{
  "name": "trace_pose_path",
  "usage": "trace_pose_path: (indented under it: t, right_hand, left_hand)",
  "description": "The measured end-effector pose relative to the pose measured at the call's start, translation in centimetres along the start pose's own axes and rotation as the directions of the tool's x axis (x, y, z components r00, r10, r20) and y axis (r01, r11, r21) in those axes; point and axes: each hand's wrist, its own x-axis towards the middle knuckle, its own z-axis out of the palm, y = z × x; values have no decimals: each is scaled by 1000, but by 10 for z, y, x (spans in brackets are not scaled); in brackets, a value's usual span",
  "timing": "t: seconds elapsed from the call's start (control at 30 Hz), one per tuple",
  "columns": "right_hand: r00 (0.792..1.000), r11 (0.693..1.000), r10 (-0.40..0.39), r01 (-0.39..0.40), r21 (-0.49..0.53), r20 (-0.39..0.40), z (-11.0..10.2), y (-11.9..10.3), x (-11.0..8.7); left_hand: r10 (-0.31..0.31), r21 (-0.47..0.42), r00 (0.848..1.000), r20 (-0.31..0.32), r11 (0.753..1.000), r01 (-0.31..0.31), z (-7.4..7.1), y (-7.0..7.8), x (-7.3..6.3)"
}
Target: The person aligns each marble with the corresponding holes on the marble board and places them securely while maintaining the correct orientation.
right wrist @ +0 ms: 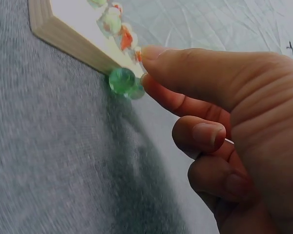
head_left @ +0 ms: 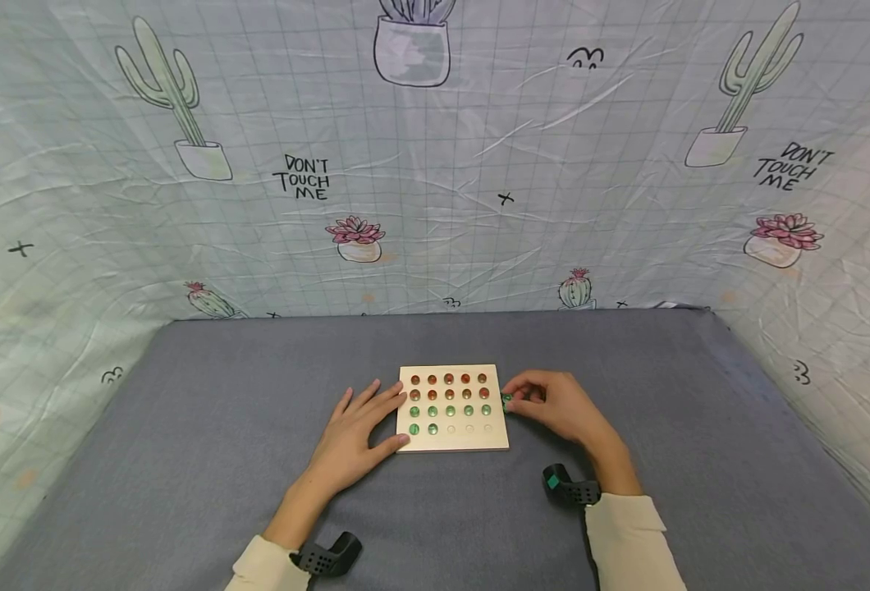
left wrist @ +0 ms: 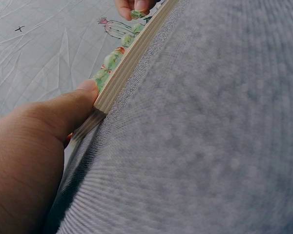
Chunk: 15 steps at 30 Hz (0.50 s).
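Note:
A pale wooden board (head_left: pixel 453 441) bears rows of red and green glass marbles, with bare hollows at the right of its near row. My left hand (head_left: pixel 350 447) rests along the board's left side, its fingers spread and fingertips on the edge. Two loose green marbles (right wrist: pixel 122 81) lie against the board's right side. At them is my right hand (head_left: pixel 556 402), thumb and index fingertips close together and the other fingers curled. I cannot tell whether a marble is pinched there.
The board lies on a grey cloth-covered table (head_left: pixel 206 427). Behind it rises a light fabric backdrop (head_left: pixel 450 164) printed with cacti, which also runs along both sides. Each wrist wears a black camera band (head_left: pixel 570 486).

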Motion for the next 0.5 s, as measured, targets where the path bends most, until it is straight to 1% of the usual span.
trace_pose_path:
  t: [0.3, 0.5]
  right_hand:
    - [1000, 1000, -12, 12, 10, 26, 8, -13, 5]
    - [997, 998, -51, 49, 30, 58, 14, -19, 8]
  left_hand:
    - [-2, 0, 1000, 5, 1000, 2, 0, 0, 1]
    - [-2, -6, 1000, 6, 1000, 2, -2, 0, 1]
